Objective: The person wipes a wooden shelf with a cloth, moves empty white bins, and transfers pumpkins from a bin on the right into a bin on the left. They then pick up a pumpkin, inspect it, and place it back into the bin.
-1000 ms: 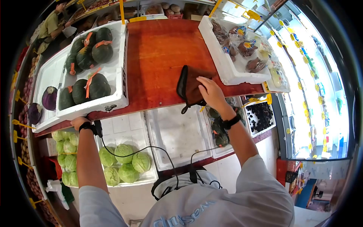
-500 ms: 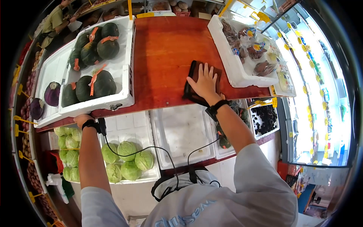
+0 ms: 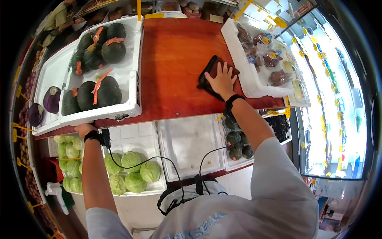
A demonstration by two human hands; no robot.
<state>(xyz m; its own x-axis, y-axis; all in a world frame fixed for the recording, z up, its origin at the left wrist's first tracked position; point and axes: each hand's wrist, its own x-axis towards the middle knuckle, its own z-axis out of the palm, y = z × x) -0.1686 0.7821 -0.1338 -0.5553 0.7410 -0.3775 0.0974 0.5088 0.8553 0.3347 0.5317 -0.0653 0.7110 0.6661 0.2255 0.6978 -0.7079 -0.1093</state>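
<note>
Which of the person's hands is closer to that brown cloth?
Right: the right hand lies spread on top of the brown cloth. The left hand is away from it, at the red wooden shelf's front edge, by the squash box.

Passage runs along the tabletop (image 3: 175, 59), blocked sideways by the squash box (image 3: 134, 71) and bagged-produce box (image 3: 266, 91).

Head view looks forward and down over tabletop (image 3: 171, 71), apparently fisheye.

Brown cloth (image 3: 214, 70): partly hidden under right fingers (image 3: 225, 69);
Far-left person (image 3: 59, 18): cut off above;
Yellow tags (image 3: 318, 98): unreadably small
</note>
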